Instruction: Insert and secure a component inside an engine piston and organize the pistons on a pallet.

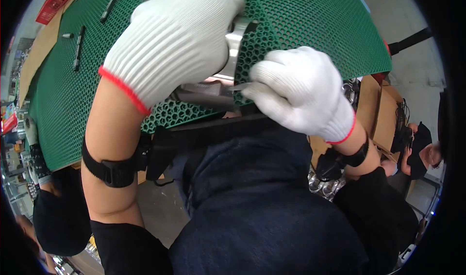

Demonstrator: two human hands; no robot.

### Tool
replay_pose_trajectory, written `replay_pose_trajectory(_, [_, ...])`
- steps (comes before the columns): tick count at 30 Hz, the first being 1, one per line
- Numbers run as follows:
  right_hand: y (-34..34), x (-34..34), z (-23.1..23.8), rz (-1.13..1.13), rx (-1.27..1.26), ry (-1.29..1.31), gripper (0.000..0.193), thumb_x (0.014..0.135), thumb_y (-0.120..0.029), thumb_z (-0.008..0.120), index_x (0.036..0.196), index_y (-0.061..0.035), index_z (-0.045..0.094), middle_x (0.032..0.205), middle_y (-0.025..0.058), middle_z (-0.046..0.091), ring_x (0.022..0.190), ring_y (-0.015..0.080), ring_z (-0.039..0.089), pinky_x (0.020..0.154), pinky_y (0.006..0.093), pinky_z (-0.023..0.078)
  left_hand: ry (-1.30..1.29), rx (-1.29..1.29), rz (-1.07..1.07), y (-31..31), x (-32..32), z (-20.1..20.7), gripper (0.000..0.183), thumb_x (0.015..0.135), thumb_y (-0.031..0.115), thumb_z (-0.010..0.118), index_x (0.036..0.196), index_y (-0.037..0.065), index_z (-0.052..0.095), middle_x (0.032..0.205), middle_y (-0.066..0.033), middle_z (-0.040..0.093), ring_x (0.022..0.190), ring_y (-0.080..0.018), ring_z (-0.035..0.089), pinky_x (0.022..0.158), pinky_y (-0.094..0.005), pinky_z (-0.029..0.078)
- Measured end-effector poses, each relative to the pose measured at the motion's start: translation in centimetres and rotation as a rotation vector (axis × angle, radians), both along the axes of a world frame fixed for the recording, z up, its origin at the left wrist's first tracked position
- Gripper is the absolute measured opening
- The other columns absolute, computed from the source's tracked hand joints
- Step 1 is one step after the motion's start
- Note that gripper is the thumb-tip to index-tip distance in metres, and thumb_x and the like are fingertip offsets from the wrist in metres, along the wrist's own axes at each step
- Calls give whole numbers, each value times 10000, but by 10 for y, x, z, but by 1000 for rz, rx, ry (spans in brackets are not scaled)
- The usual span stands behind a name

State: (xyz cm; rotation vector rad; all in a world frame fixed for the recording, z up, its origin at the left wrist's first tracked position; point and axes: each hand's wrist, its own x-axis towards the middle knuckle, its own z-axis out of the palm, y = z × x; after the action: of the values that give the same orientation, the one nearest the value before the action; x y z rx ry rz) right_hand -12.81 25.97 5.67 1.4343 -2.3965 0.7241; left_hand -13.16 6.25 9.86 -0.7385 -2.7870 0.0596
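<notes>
My left hand, in a white knit glove with a red cuff, is closed around a shiny curved metal part. The hand covers most of this part, so its full shape is hidden. To its right, my right hand, gloved the same way, is closed with thumb and fingers pressed together. A thin, blurred, pointed strip juts from its fingertips toward the metal part; its kind is unclear. Just below the metal part, near the mat's front edge, is a blurred grey object.
A green mat with honeycomb holes covers the table. Two dark pen-like tools and a small metal piece lie at the left. A red basket stands far left. Cardboard and shiny rings sit below right. Other people work on both sides.
</notes>
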Motion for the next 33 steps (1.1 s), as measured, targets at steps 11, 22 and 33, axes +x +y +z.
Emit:
replay_pose_trajectory(11, [10, -10, -10, 221, 414, -90, 271, 861, -357, 647, 727, -121, 636, 586, 63, 555, 529, 247, 594, 516, 373, 471, -319, 168, 24, -12, 6, 33, 324, 799, 109, 540, 1107, 49, 619, 959, -205, 661, 854, -359, 665, 734, -432, 548])
replay_pose_trajectory(22, [47, -53, -62, -349, 119, 74, 63, 835, -118, 658, 864, -68, 633, 761, 103, 596, 695, 307, 591, 642, 388, 452, -297, 256, 672, -105, 133, -36, 837, 775, 166, 749, 1470, -26, 324, 961, -188, 675, 894, -351, 666, 758, -393, 531])
replay_pose_trajectory(33, [38, -53, -60, -315, 86, 61, 88, 781, -131, 698, 803, -97, 619, 674, 82, 560, 605, 287, 570, 567, 387, 447, -358, -24, -118, -117, 78, -11, 418, 578, 264, 776, 945, 138, 623, 1016, -37, 606, 1007, -302, 583, 924, -449, 478])
